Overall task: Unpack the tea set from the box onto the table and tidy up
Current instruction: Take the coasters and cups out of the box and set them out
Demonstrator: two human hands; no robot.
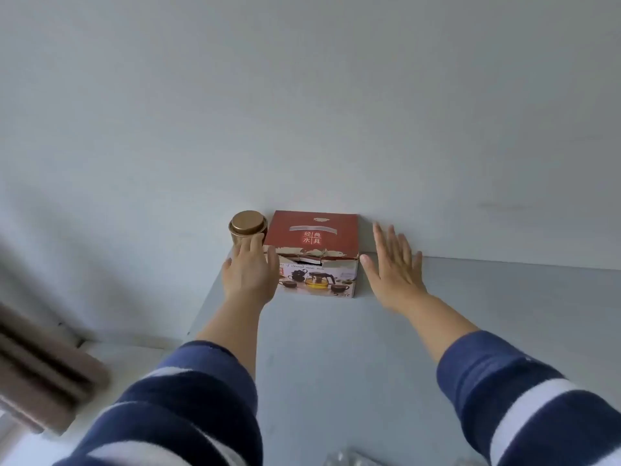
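A red tea set box (314, 234) with a torn front edge and a printed teapot picture stands at the far edge of the grey table (336, 348), against the white wall. My left hand (250, 272) is at the box's left front corner, fingers apart, partly covering it. My right hand (395, 264) is spread flat just right of the box, a small gap between them. Neither hand holds anything. The box's lid is down and its contents are hidden.
A gold round tin (248, 230) stands just left of the box, behind my left fingers. The table's left edge runs down from there, with a brown slatted object (43, 375) below it. Clear plastic packaging (353, 459) pokes in at the bottom edge.
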